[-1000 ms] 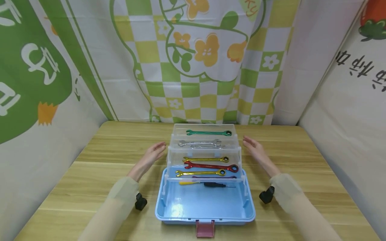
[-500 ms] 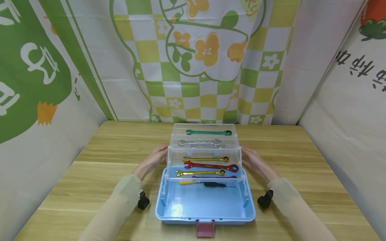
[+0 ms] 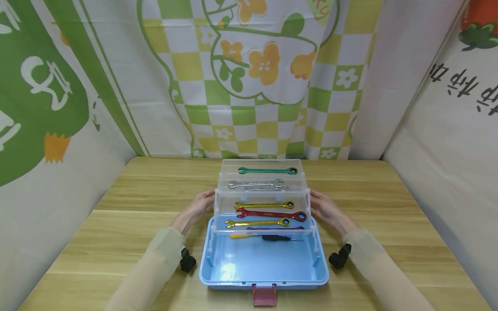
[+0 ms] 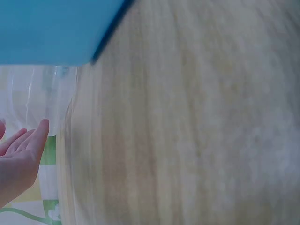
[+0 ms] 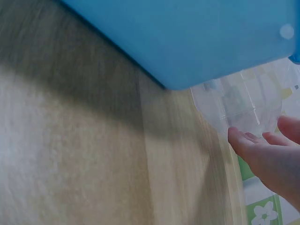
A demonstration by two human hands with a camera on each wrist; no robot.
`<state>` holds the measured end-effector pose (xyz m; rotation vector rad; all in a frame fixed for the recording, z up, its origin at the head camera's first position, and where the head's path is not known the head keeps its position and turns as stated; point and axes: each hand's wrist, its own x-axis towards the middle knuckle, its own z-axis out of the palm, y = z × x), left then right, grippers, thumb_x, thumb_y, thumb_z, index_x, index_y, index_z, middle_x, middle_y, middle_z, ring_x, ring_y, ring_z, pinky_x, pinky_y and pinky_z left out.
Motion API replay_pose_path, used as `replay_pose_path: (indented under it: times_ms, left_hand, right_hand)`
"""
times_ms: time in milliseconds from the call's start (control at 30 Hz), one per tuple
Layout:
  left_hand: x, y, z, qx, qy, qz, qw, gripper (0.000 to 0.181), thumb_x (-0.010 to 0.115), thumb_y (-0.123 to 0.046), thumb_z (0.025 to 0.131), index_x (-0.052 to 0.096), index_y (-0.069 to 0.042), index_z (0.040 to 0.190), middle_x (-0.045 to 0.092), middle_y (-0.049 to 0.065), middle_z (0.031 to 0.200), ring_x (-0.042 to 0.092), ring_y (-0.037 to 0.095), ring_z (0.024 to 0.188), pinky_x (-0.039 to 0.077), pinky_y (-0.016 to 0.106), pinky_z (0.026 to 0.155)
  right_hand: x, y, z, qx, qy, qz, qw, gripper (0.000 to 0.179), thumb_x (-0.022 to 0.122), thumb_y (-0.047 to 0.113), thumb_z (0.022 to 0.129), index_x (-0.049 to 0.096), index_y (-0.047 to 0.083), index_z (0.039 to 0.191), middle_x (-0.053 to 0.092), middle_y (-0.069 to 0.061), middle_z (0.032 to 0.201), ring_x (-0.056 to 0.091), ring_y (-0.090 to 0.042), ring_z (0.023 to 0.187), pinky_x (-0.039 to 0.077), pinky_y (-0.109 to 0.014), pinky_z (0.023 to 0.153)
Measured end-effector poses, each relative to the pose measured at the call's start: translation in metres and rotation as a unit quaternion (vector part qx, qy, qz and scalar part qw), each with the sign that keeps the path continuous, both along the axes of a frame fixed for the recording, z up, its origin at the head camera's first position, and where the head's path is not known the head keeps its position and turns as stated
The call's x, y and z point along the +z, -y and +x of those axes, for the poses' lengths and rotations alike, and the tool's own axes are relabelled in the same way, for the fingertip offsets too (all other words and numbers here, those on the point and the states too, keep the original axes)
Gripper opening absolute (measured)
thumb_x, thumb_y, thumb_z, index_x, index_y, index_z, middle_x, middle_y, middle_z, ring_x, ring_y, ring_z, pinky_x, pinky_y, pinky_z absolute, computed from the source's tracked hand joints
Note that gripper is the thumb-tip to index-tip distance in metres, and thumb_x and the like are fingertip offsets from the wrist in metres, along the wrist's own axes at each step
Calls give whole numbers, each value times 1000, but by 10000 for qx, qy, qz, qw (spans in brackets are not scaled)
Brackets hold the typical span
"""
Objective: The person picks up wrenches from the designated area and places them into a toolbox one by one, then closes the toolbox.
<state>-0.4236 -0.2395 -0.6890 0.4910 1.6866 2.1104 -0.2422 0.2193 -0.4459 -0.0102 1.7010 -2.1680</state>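
Observation:
A blue toolbox (image 3: pixel 264 284) stands unfolded on the wooden table, its clear trays (image 3: pixel 264 232) raised in tiers towards the back. My left hand (image 3: pixel 196 209) is at the left side of the trays, fingers extended by the clear plastic lid (image 4: pixel 40 98). On the opposite side, my right hand (image 3: pixel 328 210) lies with its fingertips right at the lid's edge. In the trays rest a green wrench (image 3: pixel 268 170), silver wrenches (image 3: pixel 254 184), a red wrench (image 3: pixel 270 214) and yellow wrenches (image 3: pixel 256 223). Parts of the fingers are hidden behind the trays in the head view.
Inside the blue base lie a black-handled screwdriver (image 3: pixel 275 238) and a yellow-handled tool (image 3: pixel 241 236), partly under the front tray. A pink latch (image 3: pixel 264 296) hangs open at the front. Behind the table hangs a checked curtain (image 3: pixel 260 129).
Both hands have come inward and slightly down from beside the toolbox to the sides of its clear trays. The head view has shifted a little. The toolbox and wrenches stay in place.

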Motion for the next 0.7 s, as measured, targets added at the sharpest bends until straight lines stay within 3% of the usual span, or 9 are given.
replay_pose_path:
  times_ms: [33,67,100,267,333,367,467,533,700]
  left_hand:
    - [-10,3,-8,103,106,-28,9999,45,50,-22,90,39,-12,133,49,8,127,49,22,111,44,38,89]
    - [-8,2,-6,181,93,-77,9998,45,47,-21,92,37,-10,134,48,10,128,49,24,112,44,38,90]
    - [5,-1,3,200,7,-32,9998,45,46,-19,92,36,-6,134,47,12,128,49,24,112,44,38,89]
    - [175,-51,118,624,-18,-524,9967,52,43,-13,93,22,8,135,33,25,135,40,30,119,37,38,97]
    - [225,-65,149,846,131,-787,9932,53,41,-10,93,16,10,135,24,28,138,32,33,124,30,38,102]
    - [239,-69,158,895,138,-859,9922,52,38,-8,93,14,11,136,20,28,139,28,34,126,27,38,103]
    - [264,-75,171,980,129,-844,9915,50,34,-2,94,10,11,136,12,29,141,18,37,129,21,38,106]
    - [271,-77,174,941,-4,-711,9930,50,33,-1,94,9,11,136,11,28,141,16,37,129,19,38,106]
    - [271,-76,176,1056,-216,-418,9933,48,32,4,92,15,8,136,16,25,141,20,34,128,23,36,105]
  right_hand:
    - [1,0,0,-11,42,-72,10000,50,29,6,96,6,0,140,11,-20,145,15,-32,131,20,-38,106]
    - [3,1,0,-19,76,-129,9999,50,29,6,96,6,0,140,11,-20,145,14,-32,131,20,-38,106]
    - [4,1,1,-38,117,-172,9998,50,29,6,96,6,0,140,11,-19,145,14,-32,131,20,-37,106]
    - [4,0,0,-79,100,-304,9995,51,28,5,96,5,1,141,9,-19,145,25,-26,128,25,-34,104]
    - [4,1,-1,-81,-22,-388,9992,51,28,4,96,4,2,141,8,-20,145,38,-18,120,32,-28,100]
    - [4,1,-1,-95,-93,-468,9988,51,28,3,95,4,2,141,7,-20,145,43,-13,114,35,-26,98]
    - [4,0,-2,-131,-375,-774,9962,52,26,0,95,1,1,140,1,-21,145,48,-2,101,40,-18,89]
    - [6,0,-1,-183,-479,-985,9938,52,24,-2,95,-1,0,140,-2,-19,145,44,-5,110,40,-17,87]
    - [11,-3,2,-178,-745,-1106,9909,54,27,-3,94,-2,-1,139,-1,-18,146,21,-16,130,35,-18,95]
